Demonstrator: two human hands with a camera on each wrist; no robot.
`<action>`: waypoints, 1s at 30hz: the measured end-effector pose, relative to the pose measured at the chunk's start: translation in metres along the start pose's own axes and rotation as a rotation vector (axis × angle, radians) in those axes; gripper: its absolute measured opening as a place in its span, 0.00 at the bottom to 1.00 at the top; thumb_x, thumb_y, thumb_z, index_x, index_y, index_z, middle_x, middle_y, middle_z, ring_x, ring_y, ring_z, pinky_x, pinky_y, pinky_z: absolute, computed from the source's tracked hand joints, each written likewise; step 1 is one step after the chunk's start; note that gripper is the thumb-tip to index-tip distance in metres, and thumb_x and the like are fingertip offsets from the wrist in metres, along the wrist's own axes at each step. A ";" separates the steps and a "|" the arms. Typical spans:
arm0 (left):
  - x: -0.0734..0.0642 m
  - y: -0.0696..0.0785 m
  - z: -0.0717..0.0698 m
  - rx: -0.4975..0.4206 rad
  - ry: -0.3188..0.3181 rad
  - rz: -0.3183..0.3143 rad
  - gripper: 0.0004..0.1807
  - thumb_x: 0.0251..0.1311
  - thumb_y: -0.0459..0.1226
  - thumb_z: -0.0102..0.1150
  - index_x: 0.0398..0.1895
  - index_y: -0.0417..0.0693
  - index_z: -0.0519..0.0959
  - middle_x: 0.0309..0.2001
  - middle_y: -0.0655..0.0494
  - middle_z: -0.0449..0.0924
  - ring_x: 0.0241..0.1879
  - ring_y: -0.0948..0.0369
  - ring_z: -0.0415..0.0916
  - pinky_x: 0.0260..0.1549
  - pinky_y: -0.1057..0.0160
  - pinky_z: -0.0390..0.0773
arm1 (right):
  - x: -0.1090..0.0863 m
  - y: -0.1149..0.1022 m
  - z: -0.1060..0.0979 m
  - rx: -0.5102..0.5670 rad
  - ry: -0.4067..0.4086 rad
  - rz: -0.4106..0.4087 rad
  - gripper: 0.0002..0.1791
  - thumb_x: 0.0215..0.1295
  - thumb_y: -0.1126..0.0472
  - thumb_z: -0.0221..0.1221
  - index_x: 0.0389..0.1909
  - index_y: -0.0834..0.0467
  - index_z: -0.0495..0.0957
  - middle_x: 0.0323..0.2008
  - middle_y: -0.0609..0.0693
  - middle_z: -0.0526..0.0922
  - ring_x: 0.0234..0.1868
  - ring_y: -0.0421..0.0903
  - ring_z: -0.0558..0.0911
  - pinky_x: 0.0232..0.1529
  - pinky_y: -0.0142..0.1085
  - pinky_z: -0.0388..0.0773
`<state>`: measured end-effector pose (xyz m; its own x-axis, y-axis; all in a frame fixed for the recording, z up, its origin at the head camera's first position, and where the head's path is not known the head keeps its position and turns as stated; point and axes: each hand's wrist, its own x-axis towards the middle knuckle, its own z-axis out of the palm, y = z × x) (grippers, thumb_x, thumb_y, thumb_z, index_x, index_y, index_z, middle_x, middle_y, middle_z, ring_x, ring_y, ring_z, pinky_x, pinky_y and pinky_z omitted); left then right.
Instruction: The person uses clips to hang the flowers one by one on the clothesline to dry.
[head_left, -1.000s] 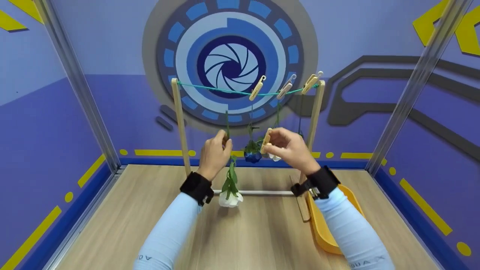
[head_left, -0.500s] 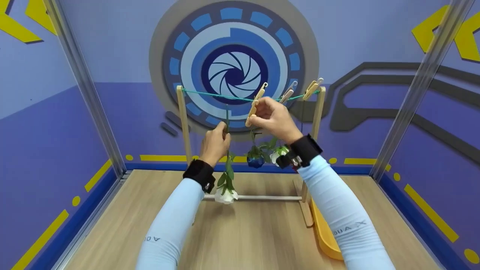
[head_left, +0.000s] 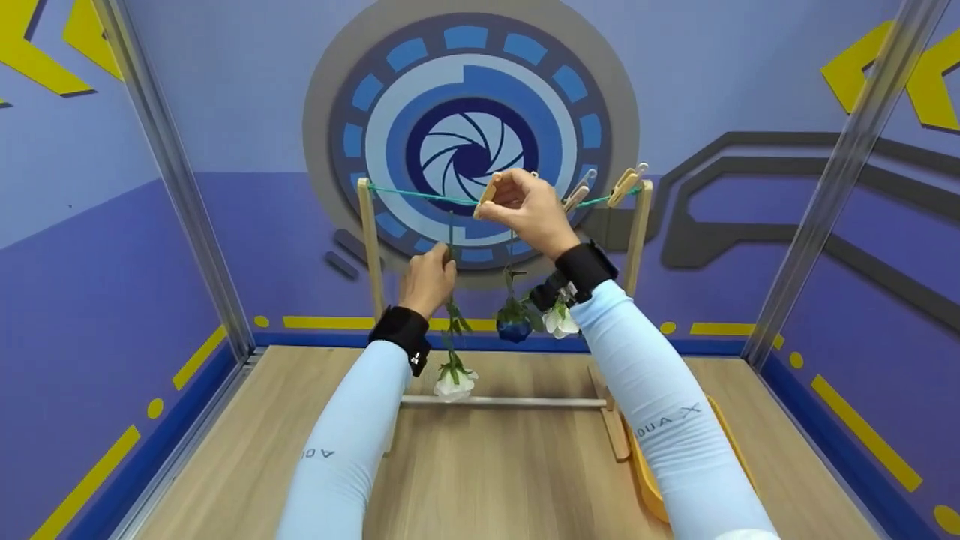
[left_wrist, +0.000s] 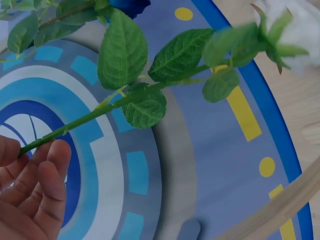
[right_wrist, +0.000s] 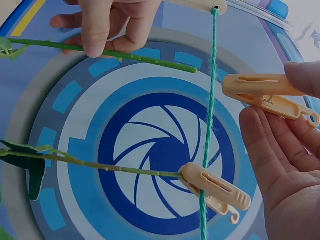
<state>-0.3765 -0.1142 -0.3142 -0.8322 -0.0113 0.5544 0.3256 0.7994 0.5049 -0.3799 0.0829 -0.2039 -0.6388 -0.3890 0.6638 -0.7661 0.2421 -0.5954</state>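
Note:
My left hand (head_left: 427, 281) pinches the green stem (left_wrist: 115, 105) of an artificial white rose (head_left: 454, 382), which hangs head down. The bare stem end points up, just beside the green cord (right_wrist: 213, 70) in the right wrist view. Between thumb and fingers of my right hand (head_left: 532, 217) is a beige clothespin (right_wrist: 265, 86), its nose right at the cord on the side opposite the stem. Another clothespin (right_wrist: 215, 186) sits on the cord, gripping a second stem. A blue rose (head_left: 514, 326) and another white rose (head_left: 560, 321) hang upside down behind my right arm.
The cord runs between a left wooden post (head_left: 369, 247) and a right wooden post (head_left: 640, 240), joined low down by a white bar (head_left: 525, 403). More clothespins (head_left: 622, 187) sit at the cord's right end. A yellow tray (head_left: 651, 484) lies partly under my right forearm.
My right hand has risen and moved left to the cord, carrying the clothespin. My left hand has stayed nearly in place with the white rose, whose bloom swung slightly.

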 end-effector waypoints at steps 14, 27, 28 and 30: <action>0.014 0.003 0.000 -0.005 0.012 0.031 0.08 0.78 0.36 0.52 0.41 0.41 0.78 0.33 0.41 0.82 0.30 0.46 0.79 0.33 0.54 0.70 | 0.023 0.007 0.017 0.005 0.160 0.051 0.15 0.66 0.63 0.70 0.49 0.64 0.82 0.46 0.60 0.86 0.49 0.53 0.85 0.55 0.38 0.80; 0.018 0.005 0.000 -0.050 0.008 0.015 0.08 0.78 0.36 0.52 0.45 0.41 0.79 0.37 0.42 0.83 0.30 0.48 0.79 0.33 0.54 0.73 | 0.026 0.015 0.031 0.184 0.256 0.136 0.07 0.66 0.69 0.68 0.42 0.67 0.83 0.42 0.62 0.87 0.44 0.51 0.88 0.49 0.37 0.84; 0.018 0.005 0.000 -0.050 0.010 0.015 0.08 0.78 0.36 0.52 0.45 0.41 0.79 0.37 0.42 0.83 0.30 0.48 0.79 0.34 0.53 0.74 | 0.027 0.015 0.032 0.197 0.256 0.141 0.07 0.66 0.69 0.68 0.42 0.68 0.83 0.42 0.62 0.87 0.44 0.51 0.88 0.49 0.37 0.85; 0.019 0.006 -0.001 -0.051 0.012 0.014 0.08 0.78 0.36 0.52 0.46 0.42 0.80 0.38 0.43 0.84 0.31 0.48 0.80 0.35 0.52 0.75 | 0.028 0.015 0.034 0.223 0.258 0.150 0.07 0.65 0.70 0.68 0.42 0.68 0.83 0.42 0.64 0.87 0.43 0.52 0.89 0.48 0.37 0.85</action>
<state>-0.3902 -0.1107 -0.2999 -0.8221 -0.0077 0.5693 0.3598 0.7680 0.5299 -0.4065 0.0453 -0.2100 -0.7613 -0.1201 0.6372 -0.6467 0.0689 -0.7596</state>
